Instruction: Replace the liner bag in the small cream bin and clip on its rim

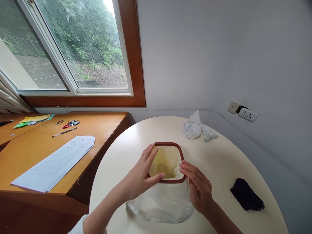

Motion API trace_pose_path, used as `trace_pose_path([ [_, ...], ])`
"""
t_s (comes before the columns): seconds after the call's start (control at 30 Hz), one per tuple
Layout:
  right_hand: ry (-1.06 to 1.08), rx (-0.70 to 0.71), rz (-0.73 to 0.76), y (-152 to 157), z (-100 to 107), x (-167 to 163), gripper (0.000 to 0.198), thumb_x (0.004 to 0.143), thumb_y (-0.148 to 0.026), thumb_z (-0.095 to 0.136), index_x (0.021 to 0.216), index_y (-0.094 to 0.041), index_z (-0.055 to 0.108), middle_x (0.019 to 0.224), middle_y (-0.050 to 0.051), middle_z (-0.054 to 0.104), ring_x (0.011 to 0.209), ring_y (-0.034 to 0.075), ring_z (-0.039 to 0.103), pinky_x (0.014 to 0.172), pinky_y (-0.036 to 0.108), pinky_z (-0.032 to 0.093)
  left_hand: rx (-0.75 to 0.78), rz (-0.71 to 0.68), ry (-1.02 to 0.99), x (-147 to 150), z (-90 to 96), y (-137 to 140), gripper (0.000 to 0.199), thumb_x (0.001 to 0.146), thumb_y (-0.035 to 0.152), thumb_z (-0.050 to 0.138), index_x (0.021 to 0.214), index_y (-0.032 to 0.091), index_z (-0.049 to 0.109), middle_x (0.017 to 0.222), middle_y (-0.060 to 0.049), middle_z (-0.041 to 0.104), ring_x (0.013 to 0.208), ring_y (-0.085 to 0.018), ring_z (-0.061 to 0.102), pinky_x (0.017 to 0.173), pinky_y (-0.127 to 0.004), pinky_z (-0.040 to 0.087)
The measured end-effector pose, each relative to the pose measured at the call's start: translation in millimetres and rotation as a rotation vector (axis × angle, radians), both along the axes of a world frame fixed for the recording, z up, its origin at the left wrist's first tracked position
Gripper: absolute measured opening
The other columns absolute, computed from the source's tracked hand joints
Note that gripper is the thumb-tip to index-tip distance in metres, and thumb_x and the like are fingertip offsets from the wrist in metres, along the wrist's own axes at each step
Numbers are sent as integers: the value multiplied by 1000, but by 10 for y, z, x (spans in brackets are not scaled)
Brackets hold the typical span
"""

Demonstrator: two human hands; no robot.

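In front of me on the round table stands a small trash bin (168, 159) with a yellowish inside and a brown rim ring (172, 181). A clear plastic bag (163, 203) hangs out from under the ring and spreads over the table on the near side. My left hand (142, 172) lies across the ring's left side, fingers and thumb spread apart and touching it. On the right side, my right hand (198, 183) has its fingers together and bent over the ring; its thumb side is partly against the bag. The bin's outer wall is mostly hidden.
A knotted white plastic bag (193, 128) sits at the back of the round table (117, 162). Dark cloth (247, 195) lies at right. On the wooden desk (102, 122) to the left are papers (58, 162), a pen (64, 132) and keys (71, 123).
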State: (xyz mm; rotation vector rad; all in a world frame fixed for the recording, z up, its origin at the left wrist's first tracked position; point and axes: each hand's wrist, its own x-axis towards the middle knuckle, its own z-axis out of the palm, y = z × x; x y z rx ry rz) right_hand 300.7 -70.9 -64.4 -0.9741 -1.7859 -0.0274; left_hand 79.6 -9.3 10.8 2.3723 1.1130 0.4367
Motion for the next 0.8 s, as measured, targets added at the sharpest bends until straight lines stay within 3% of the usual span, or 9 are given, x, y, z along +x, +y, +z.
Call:
trace_pose_path([
  [0.2, -39, 0, -75, 45, 58, -7, 47, 82, -5, 34, 122, -22, 50, 119, 8, 58, 117, 22, 50, 93, 44, 46, 36, 66, 18, 62, -40, -82, 57, 89, 47, 33, 140, 26, 21, 151, -4, 5, 138, -27, 3, 109, -50, 21],
  [0.3, -95, -5, -165, 68, 137, 75, 48, 83, -6, 35, 126, -23, 47, 122, 7, 56, 118, 22, 48, 97, 46, 43, 78, 100, -2, 67, -19, -193, 50, 92, 42, 27, 139, 25, 26, 150, -4, 13, 137, -26, 6, 107, -50, 24],
  [0.47, -75, -51, -334, -45, 95, 431, 44, 84, -10, 37, 125, -22, 48, 123, 8, 55, 118, 21, 48, 95, 44, 44, 143, 105, -81, -86, 94, -299, 39, 91, 32, 33, 128, 25, 44, 126, -7, 51, 122, -24, 38, 98, -44, 40],
  [0.53, -82, -113, -426, -147, 1, 632, 39, 84, -12, 37, 120, -21, 52, 120, 8, 57, 115, 21, 50, 92, 43, 47, 152, 98, -113, -187, 135, -255, 35, 91, 24, 30, 119, 25, 51, 116, -7, 57, 110, -22, 49, 91, -41, 45],
  [0.67, -166, -299, -647, -406, -276, 1014, 35, 84, -20, 35, 110, -19, 58, 118, 9, 59, 103, 24, 58, 81, 46, 51, 192, -63, -60, -348, 215, -70, 42, 87, 13, 29, 121, 28, 49, 132, -4, 45, 120, -21, 42, 97, -40, 41],
  [0.8, -194, -470, -862, -650, -615, 1260, 40, 84, -28, 32, 112, -16, 57, 122, 12, 56, 105, 27, 57, 83, 48, 49, 220, -209, 94, -392, 279, 91, 35, 88, 23, 37, 117, 33, 54, 143, 1, 32, 130, -26, 29, 99, -46, 39],
])
